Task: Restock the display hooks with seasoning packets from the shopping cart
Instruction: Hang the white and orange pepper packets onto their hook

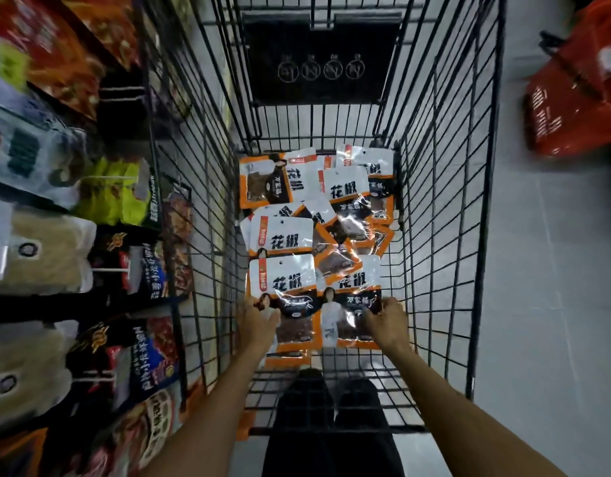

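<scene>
My left hand [257, 316] curls its fingers round the left edge of the near-left packet [287, 287], thumb spread over its face, while my right hand [388, 321] pinches the right edge of the near-right packet [349, 306] with bent fingers. Both packets lie flat at my end of the wire cart [435, 201], side by side and touching, and beyond them a loose heap of the same white, orange and black seasoning packets [342, 215] overlaps across the cart's floor. Shelves [39, 253] crowded with other bagged goods stand just left of the cart, and a red bag [579, 98] sits on the floor well off to its right.
</scene>
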`<state>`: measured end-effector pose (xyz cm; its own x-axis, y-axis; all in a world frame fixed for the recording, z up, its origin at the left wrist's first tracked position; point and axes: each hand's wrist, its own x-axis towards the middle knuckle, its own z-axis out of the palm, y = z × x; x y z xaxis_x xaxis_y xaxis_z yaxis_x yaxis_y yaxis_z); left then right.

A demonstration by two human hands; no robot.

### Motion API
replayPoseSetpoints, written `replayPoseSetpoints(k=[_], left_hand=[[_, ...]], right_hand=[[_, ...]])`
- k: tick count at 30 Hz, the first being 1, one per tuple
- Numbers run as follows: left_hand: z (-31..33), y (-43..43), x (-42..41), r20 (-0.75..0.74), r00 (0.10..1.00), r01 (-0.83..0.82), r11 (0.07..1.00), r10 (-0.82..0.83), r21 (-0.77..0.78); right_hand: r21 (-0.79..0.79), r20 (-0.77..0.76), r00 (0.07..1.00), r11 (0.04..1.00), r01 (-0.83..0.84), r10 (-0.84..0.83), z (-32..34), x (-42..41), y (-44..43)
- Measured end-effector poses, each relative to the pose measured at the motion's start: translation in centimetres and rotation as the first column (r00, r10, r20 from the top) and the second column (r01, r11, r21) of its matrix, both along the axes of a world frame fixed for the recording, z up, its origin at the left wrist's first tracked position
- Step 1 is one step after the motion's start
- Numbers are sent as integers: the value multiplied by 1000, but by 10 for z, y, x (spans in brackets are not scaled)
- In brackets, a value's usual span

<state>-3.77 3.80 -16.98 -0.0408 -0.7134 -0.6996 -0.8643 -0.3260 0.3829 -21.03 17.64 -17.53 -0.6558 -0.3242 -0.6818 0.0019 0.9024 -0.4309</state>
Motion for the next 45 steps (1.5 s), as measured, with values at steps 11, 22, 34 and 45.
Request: replayPoseSetpoints(k=[11, 22, 34, 45], left_hand=[[-34, 6, -12, 93, 988, -117, 992, 121, -48], [-19, -6, -1, -62, 957, -281, 958, 285, 60], [42, 2, 10, -350, 899, -245, 965, 262, 94], [204, 56, 67, -552, 756, -487, 866, 352, -115]], right_hand=[[300, -87, 996, 953, 44, -18, -35, 10, -14], [70, 97, 930, 935, 348, -354, -27, 12, -6], [-164, 219, 877, 870, 466, -428, 53, 14, 4], [-542, 357, 932, 797, 268, -70, 197, 5, 13]])
